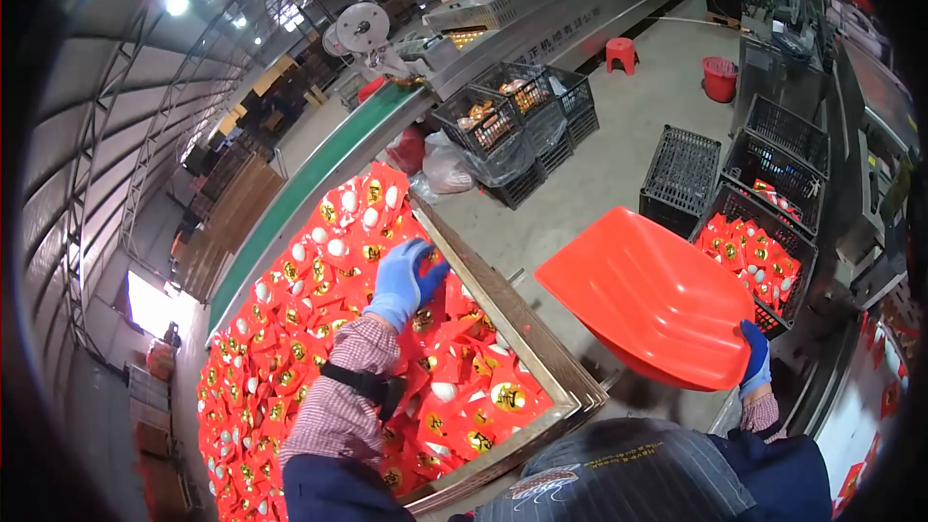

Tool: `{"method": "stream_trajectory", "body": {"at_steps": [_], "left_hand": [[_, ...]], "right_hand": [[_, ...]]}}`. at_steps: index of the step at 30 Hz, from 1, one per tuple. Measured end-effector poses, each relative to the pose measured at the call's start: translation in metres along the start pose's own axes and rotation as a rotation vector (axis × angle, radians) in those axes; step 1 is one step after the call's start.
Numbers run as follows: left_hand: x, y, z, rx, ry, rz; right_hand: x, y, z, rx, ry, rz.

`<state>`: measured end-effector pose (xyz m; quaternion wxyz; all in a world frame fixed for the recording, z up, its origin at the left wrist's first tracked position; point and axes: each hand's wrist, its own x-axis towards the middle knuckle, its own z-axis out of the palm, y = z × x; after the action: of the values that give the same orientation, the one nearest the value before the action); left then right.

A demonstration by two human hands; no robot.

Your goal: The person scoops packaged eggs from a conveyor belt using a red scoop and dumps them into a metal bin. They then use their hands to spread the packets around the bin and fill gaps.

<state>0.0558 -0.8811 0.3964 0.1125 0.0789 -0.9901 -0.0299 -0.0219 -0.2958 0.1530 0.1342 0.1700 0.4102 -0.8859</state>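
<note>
My left hand (404,282), in a blue glove, reaches over a large wooden-sided bin (503,314) heaped with small red packets (280,358). Its fingers are apart, with the thumb out, and nothing shows in its grasp. The packets carry gold-and-black marks and white round spots. On the other side, my right hand (756,362), also in a blue glove, grips the near right end of a big red plastic scoop (657,295). The scoop hangs over the floor to the right of the bin, its hollow face showing. Part of the right hand's fingers is hidden by the scoop.
Black crates (759,304) on the right hold more red packets. Other crates (522,116) stand stacked beyond the bin. A conveyor with a green belt (290,184) runs along the far left side. A red stool (622,55) and a red bucket (719,79) stand farther back.
</note>
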Motion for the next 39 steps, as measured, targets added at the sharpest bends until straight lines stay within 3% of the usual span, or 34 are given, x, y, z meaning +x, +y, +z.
{"method": "stream_trajectory", "body": {"at_steps": [1, 2, 4, 6, 8, 9, 10, 12, 14, 17, 19, 20, 22, 24, 26, 27, 30, 31, 35, 38, 39], "left_hand": [[0.006, -0.031, 0.03, -0.072, 0.154, 0.015], [0.003, -0.036, 0.046, -0.076, 0.157, 0.023], [-0.001, -0.031, 0.067, 0.326, 0.354, -0.032], [-0.002, -0.036, 0.061, 0.187, 0.312, -0.048], [-0.011, -0.046, 0.049, -0.017, 0.236, 0.136], [-0.011, -0.044, 0.047, -0.037, 0.287, 0.136], [-0.027, -0.024, 0.016, -0.182, 0.014, 0.276], [-0.043, -0.002, 0.015, 0.039, 0.174, 0.353], [-0.037, -0.013, 0.018, -0.114, 0.08, 0.338], [-0.033, -0.006, 0.01, -0.101, -0.022, 0.216], [-0.03, -0.007, 0.009, -0.436, -0.005, -0.226], [-0.032, -0.011, 0.017, -0.434, -0.006, -0.234], [-0.035, -0.019, 0.043, 0.207, 0.099, 0.05], [-0.035, -0.008, 0.04, 0.184, -0.075, -0.053], [-0.049, -0.006, 0.041, -0.053, -0.073, -0.009], [-0.052, 0.003, 0.029, -0.06, -0.172, -0.104], [-0.054, -0.004, 0.043, -0.003, -0.126, -0.096], [-0.054, -0.003, 0.054, 0.146, -0.028, -0.037], [-0.062, -0.006, 0.056, 0.096, -0.093, -0.08], [-0.071, -0.009, 0.04, -0.044, -0.267, -0.152], [-0.074, -0.003, 0.036, -0.047, -0.202, -0.188]], "right_hand": [[-0.006, 0.001, 0.003, 0.018, 0.001, -0.005], [-0.012, 0.001, 0.007, 0.035, 0.002, -0.01], [-0.016, 0.008, 0.002, 0.016, 0.019, -0.041], [-0.006, 0.018, -0.028, -0.021, 0.029, -0.028], [-0.019, 0.017, -0.009, -0.008, -0.014, -0.029], [-0.021, 0.02, -0.003, -0.019, 0.019, -0.053], [-0.02, 0.022, 0.001, -0.031, 0.053, -0.078], [-0.02, 0.025, 0.008, -0.018, 0.039, -0.051], [-0.021, 0.03, 0.006, -0.018, 0.028, -0.017], [0.013, 0.046, -0.016, -0.144, 0.062, -0.038], [0.021, 0.048, -0.018, -0.138, 0.056, -0.025], [0.025, 0.051, -0.019, -0.121, 0.056, -0.014], [0.026, 0.052, -0.016, -0.145, 0.049, -0.013], [0.024, 0.049, -0.001, -0.169, 0.035, -0.014], [0.012, 0.042, 0.024, -0.106, 0.002, 0.015], [0.011, 0.041, 0.026, -0.12, 0.013, 0.028], [0.01, 0.041, 0.037, -0.059, 0.008, 0.089], [0.014, 0.045, 0.033, -0.038, 0.017, 0.092], [0.051, 0.066, 0.003, -0.134, 0.027, 0.047], [0.07, 0.071, -0.001, -0.124, -0.027, 0.041], [0.072, 0.07, -0.004, -0.145, -0.005, 0.044]]}}
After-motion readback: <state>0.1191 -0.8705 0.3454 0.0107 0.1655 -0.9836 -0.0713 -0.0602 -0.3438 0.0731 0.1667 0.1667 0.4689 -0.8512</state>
